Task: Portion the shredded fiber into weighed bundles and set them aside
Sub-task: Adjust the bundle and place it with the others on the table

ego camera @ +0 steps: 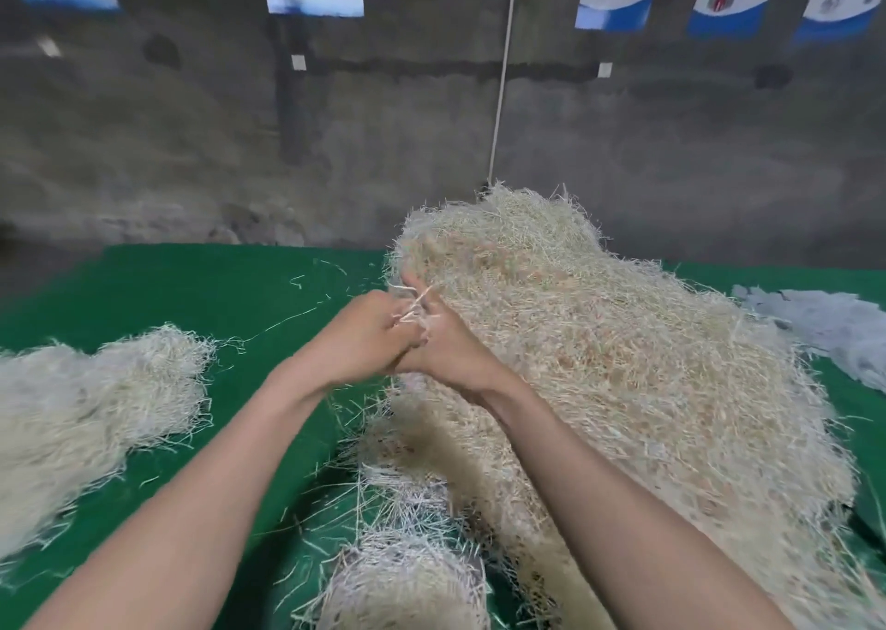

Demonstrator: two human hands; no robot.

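Note:
A big mound of pale shredded fiber (623, 366) covers the right half of the green table (215, 289). My left hand (364, 337) and my right hand (448, 342) meet at the mound's left edge, fingers curled around a tuft of strands pulled from it. A smaller heap of fiber (81, 414) lies at the left side of the table. Another small clump (407, 577) sits near the front edge, between my forearms.
Loose strands are scattered over the green surface. A whitish, bluish pile (829, 323) lies at the far right. A grey concrete wall (192, 150) with hanging posters rises right behind the table, and a white cord (501, 83) hangs down it.

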